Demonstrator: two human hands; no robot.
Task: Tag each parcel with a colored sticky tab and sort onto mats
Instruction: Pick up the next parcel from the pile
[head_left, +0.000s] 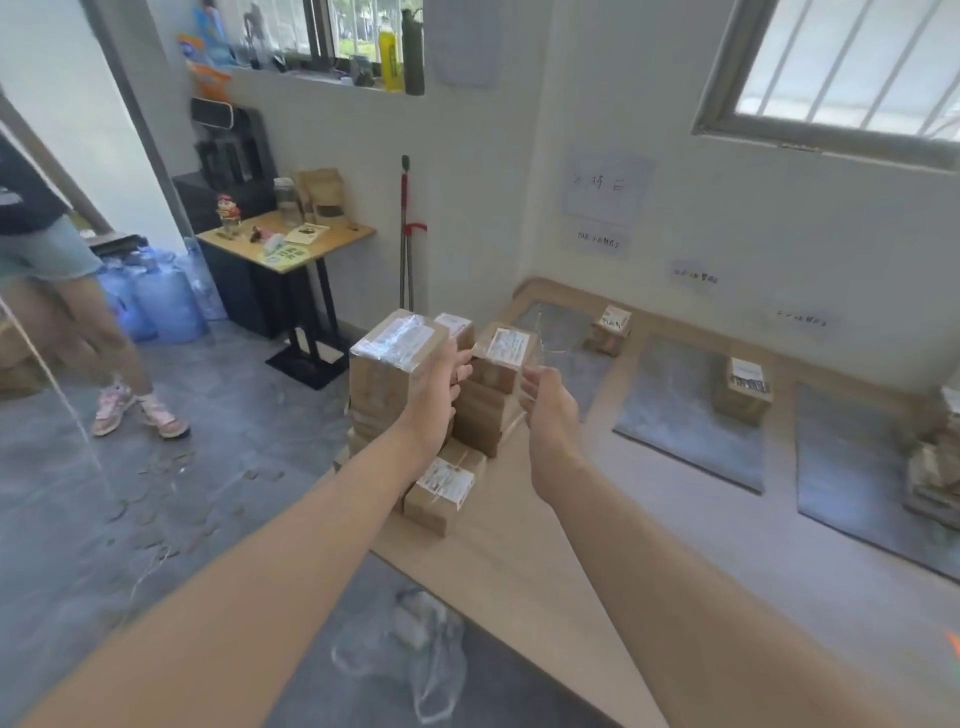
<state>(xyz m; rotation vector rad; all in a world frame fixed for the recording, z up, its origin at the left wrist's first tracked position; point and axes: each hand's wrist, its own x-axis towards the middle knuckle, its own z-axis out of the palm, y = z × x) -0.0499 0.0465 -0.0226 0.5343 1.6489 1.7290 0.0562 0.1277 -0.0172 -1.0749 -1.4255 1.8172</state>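
Observation:
A stack of brown cardboard parcels stands at the table's left edge, with a large taped parcel on its left. A small labelled parcel sits on top between my hands. My left hand curls its fingers against that parcel's left edge. My right hand is just right of it, fingers pinched on a thin clear film that arcs up over the parcel. No coloured tab is visible. Three grey mats lie to the right: near mat, middle mat, far mat.
One parcel sits on the near mat, another on the middle mat, and a pile at the far mat's right end. A low parcel lies at the stack's foot. A person stands at left by water jugs.

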